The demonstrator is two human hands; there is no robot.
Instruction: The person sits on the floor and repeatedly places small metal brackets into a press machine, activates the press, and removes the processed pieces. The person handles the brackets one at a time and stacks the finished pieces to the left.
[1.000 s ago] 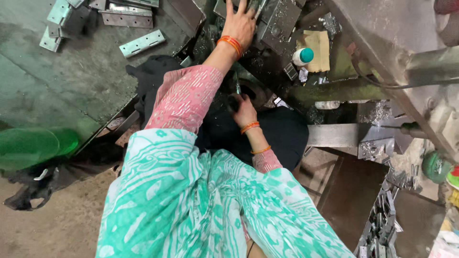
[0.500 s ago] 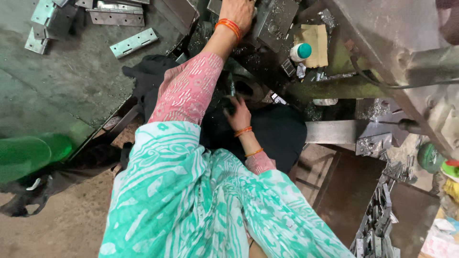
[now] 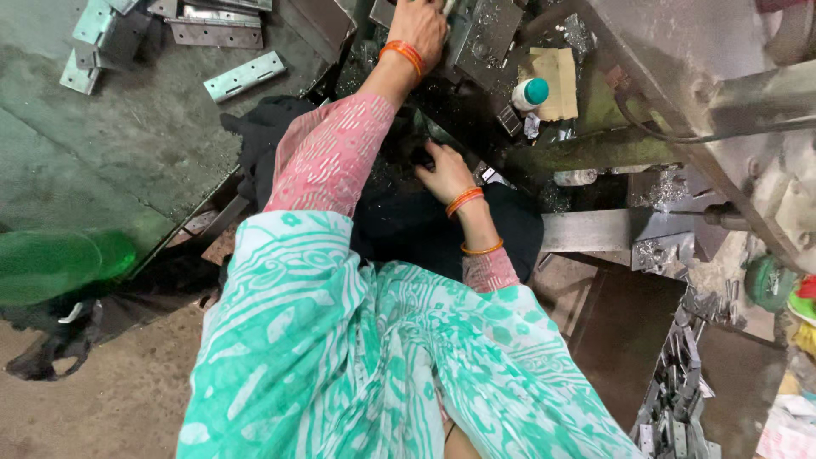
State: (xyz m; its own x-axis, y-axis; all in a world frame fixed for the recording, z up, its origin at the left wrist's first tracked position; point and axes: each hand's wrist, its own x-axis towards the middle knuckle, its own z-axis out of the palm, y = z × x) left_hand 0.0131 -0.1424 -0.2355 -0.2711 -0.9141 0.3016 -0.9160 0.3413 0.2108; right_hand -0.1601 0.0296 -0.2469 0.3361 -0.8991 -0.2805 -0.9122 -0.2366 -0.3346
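The left hand (image 3: 422, 30) lies flat, fingers closed over a metal plate (image 3: 489, 38) at the machine bed; the right hand (image 3: 442, 166) pinches a small dark part (hard to make out) below. The plate looks stiff, heavy and sharp-edged, so best held by its flat faces.

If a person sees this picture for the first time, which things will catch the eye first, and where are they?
The bright turquoise-and-white patterned cloth fills the lower middle. Above it, the left hand with orange bangles reaches up onto a dark metal machine plate at the top edge, while the right hand rests lower, in the dark gap by the machine. Silvery flat metal hinges lie on the grey-green table at upper left.
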